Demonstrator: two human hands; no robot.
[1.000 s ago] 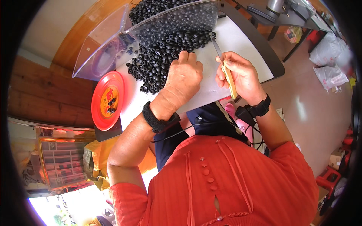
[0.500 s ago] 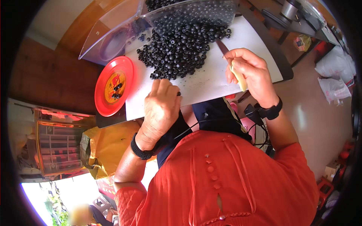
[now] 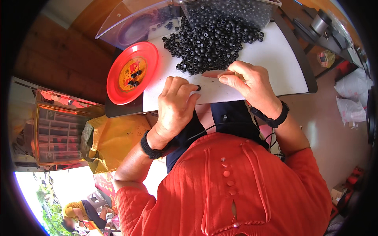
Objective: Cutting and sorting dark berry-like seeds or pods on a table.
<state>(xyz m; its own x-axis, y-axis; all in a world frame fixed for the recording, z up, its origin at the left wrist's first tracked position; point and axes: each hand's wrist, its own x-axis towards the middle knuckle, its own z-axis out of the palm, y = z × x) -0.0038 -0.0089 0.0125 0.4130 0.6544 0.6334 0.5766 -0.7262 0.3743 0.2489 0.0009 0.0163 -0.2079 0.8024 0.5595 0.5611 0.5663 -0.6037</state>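
Observation:
A small round black piece (image 3: 198,88) is pinched between the thumb and forefinger of my left hand (image 3: 175,103), over the near part of the white board (image 3: 275,82). My right hand (image 3: 252,83) is closed around a small knife, its blade (image 3: 214,73) pointing left toward that piece without touching it. The handle is hidden in my fingers. Just beyond both hands lies a large heap of similar black pieces (image 3: 208,47), several showing a hollow or pale centre. A red plate (image 3: 114,84) to the left holds several of these black pieces (image 3: 134,82).
At the back, a clear plastic box (image 3: 232,11) with more black pieces meets the heap. A yellow bag (image 3: 114,141) stands below the board's left side. White plastic bags (image 3: 350,98) lie at the far right. Another person (image 3: 78,212) sits at the lower left.
My right hand has swung the knife from pointing into the heap to pointing left, nearer my left hand. My left hand has turned, bringing its black piece into clearer view. The whole view has shifted.

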